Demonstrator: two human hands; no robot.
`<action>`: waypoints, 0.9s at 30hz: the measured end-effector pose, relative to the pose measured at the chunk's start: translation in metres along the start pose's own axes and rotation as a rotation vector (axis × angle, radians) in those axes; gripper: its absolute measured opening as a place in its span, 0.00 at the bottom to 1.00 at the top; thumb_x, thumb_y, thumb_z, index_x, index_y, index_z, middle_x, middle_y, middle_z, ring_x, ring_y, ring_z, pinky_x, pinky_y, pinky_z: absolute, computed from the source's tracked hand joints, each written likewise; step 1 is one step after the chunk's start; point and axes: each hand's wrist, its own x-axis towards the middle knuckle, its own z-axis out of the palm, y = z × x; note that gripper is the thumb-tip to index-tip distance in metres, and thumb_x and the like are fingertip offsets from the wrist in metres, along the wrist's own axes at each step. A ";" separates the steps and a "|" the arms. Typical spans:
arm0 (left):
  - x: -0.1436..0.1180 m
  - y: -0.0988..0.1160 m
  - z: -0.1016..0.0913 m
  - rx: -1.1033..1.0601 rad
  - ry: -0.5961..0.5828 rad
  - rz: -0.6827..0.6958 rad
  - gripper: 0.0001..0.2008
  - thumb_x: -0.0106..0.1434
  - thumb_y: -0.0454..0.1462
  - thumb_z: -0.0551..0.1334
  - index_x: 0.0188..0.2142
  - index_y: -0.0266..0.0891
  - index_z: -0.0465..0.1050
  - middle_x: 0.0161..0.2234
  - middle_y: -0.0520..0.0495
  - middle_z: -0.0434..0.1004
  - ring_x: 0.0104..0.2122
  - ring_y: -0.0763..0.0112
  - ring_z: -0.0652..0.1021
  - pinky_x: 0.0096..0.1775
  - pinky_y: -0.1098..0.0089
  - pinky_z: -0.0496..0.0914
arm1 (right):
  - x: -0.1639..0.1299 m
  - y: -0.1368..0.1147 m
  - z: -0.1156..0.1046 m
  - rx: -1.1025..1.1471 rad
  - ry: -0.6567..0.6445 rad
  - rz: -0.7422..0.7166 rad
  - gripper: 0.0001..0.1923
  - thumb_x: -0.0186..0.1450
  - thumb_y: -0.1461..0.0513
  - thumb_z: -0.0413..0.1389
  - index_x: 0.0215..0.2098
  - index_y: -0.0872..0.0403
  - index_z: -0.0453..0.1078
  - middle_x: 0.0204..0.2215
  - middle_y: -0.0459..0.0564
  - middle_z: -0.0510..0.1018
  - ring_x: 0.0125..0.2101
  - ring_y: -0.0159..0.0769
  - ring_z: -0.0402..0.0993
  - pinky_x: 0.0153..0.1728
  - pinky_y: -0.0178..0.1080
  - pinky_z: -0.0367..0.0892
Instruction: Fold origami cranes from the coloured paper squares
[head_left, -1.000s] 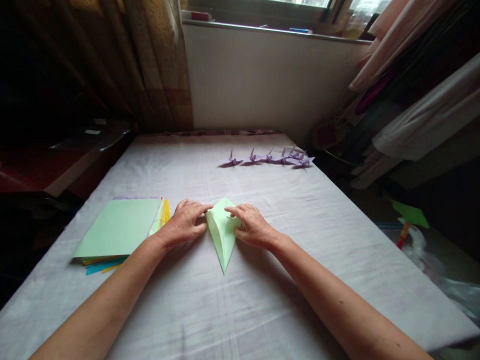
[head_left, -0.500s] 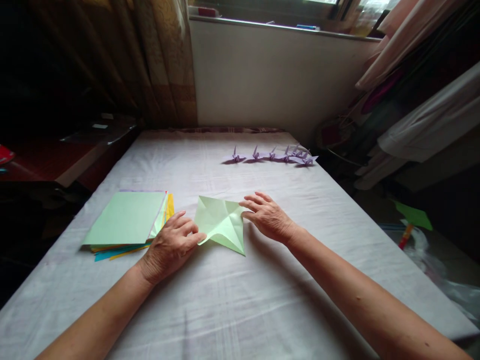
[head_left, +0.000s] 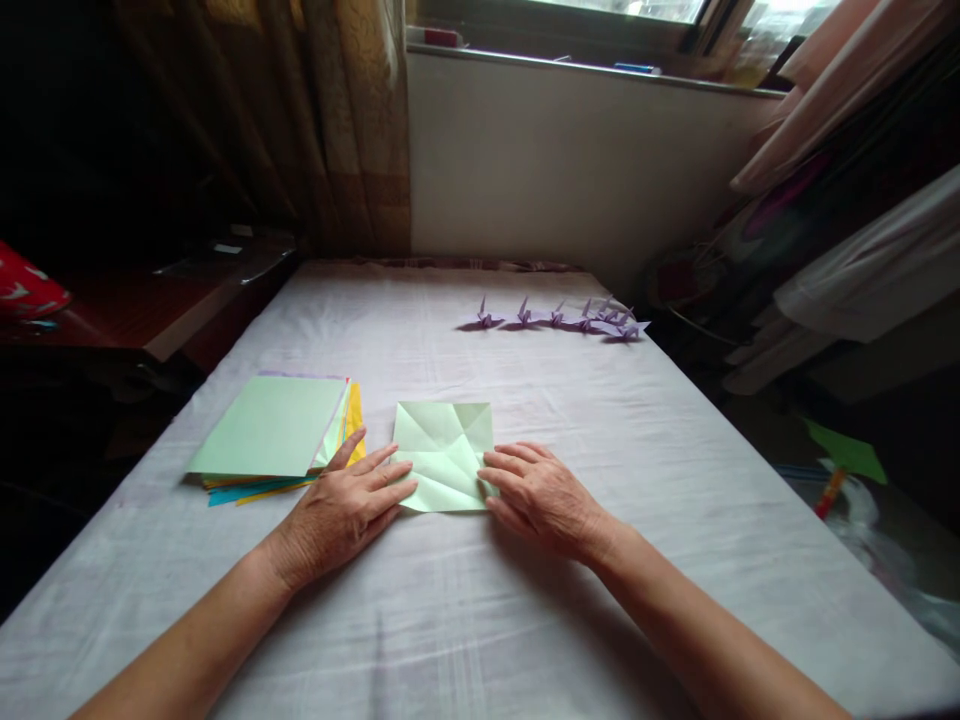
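A: How will the green paper square [head_left: 444, 455] handle, do you think?

B: It looks very light and thin, soft enough to bend, and the creases in it make it spring up a little. I judge it can slide easily on the white cloth [head_left: 525, 600] and can tear or wrinkle if pulled. Best is to hold it at the side edges or near corners, pressing flat.

A: Where is it, and what do the hands do?

B: It lies flat near the middle of the cloth, closer to the near edge. The left hand [head_left: 337, 515] rests spread flat, fingertips touching its left near corner. The right hand [head_left: 544, 495] is also flat and spread, fingers on its right edge. Neither hand grips it.

A: What differs from before?

B: Half a second ago it was a tilted, partly folded shape; now it is opened to a square, and both hands have come lower beside it. The stack of coloured sheets [head_left: 274, 440] and the purple cranes [head_left: 559, 318] are unchanged.
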 end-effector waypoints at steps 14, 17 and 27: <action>0.027 0.041 0.026 -0.093 0.103 -0.026 0.11 0.70 0.38 0.56 0.37 0.40 0.77 0.40 0.48 0.83 0.41 0.65 0.80 0.50 0.59 0.71 | 0.024 0.010 0.026 -0.202 0.182 0.105 0.11 0.68 0.65 0.52 0.39 0.49 0.77 0.50 0.52 0.78 0.48 0.44 0.72 0.46 0.45 0.66; 0.038 0.043 0.034 -0.200 0.058 -0.166 0.13 0.70 0.40 0.55 0.38 0.40 0.78 0.42 0.46 0.82 0.44 0.61 0.79 0.49 0.58 0.72 | 0.023 0.002 0.028 -0.147 0.217 0.143 0.12 0.68 0.64 0.51 0.45 0.51 0.75 0.53 0.55 0.75 0.52 0.47 0.69 0.49 0.47 0.66; 0.056 0.013 0.038 -0.573 -0.122 -0.503 0.23 0.73 0.44 0.43 0.51 0.42 0.75 0.62 0.43 0.66 0.63 0.60 0.64 0.62 0.52 0.60 | 0.008 -0.030 0.026 0.167 0.321 0.150 0.28 0.59 0.63 0.58 0.58 0.54 0.62 0.52 0.57 0.75 0.50 0.46 0.70 0.51 0.49 0.66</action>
